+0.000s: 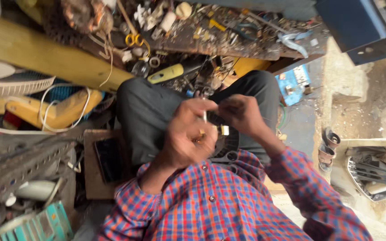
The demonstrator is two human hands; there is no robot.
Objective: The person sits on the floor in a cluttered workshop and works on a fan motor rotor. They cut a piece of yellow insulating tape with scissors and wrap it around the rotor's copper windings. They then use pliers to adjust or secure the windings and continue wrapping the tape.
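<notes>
I sit with dark grey trousers (148, 116) and a red and blue checked shirt (228, 205) in view. Both hands meet over my lap, blurred by motion. My left hand (186, 136) is closed around a thin pale tool (204, 117) that points up between the hands. My right hand (241, 114) grips the upper edge of a black round ribbed part (228, 145) resting on my lap. A small white piece (224, 130) shows on that part between the hands. What lies under the fingers is hidden.
A cluttered workbench (220, 40) with small tools and metal scraps lies ahead, with yellow-handled scissors (133, 39) and a yellow-handled tool (166, 73). A yellow beam (45, 53), white fan grille (14, 85), and perforated metal bar (14, 165) crowd the left. A blue box (293, 82) sits to the right.
</notes>
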